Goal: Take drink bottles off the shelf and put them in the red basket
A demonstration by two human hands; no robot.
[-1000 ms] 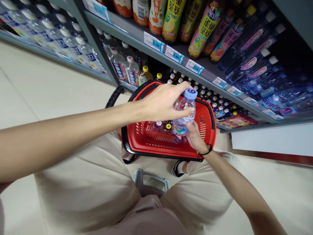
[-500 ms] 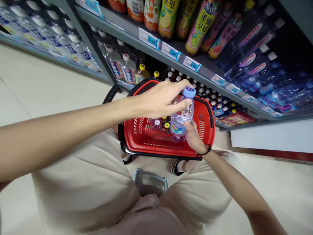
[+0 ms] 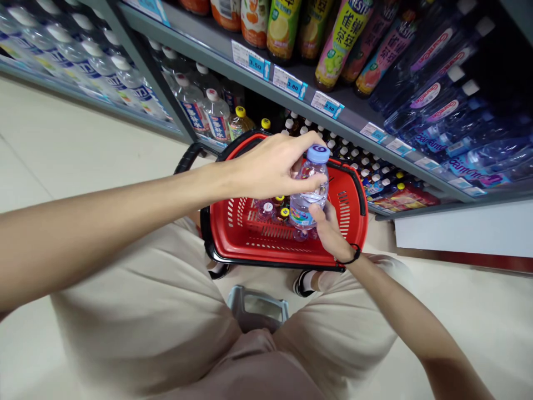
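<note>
Over a red shopping basket, both hands grip one small clear water bottle with a lilac cap. My left hand is wrapped round its upper part, just under the cap, with the thumb across the front. My right hand holds the bottle lower down, by its label, and wears a thin black band at the wrist. The bottle stands nearly upright, tipped slightly. Inside the basket lie several bottles, among them one with a white cap and one with a yellow cap.
A shelf rail with price tags runs across in front, bearing tall tea bottles and large blue water bottles. Lower down stand clear bottles. A grey stool is between my legs.
The bottle and both hands have shifted very slightly left. Both hands keep their hold on it. The view has moved a little against the shelves.
</note>
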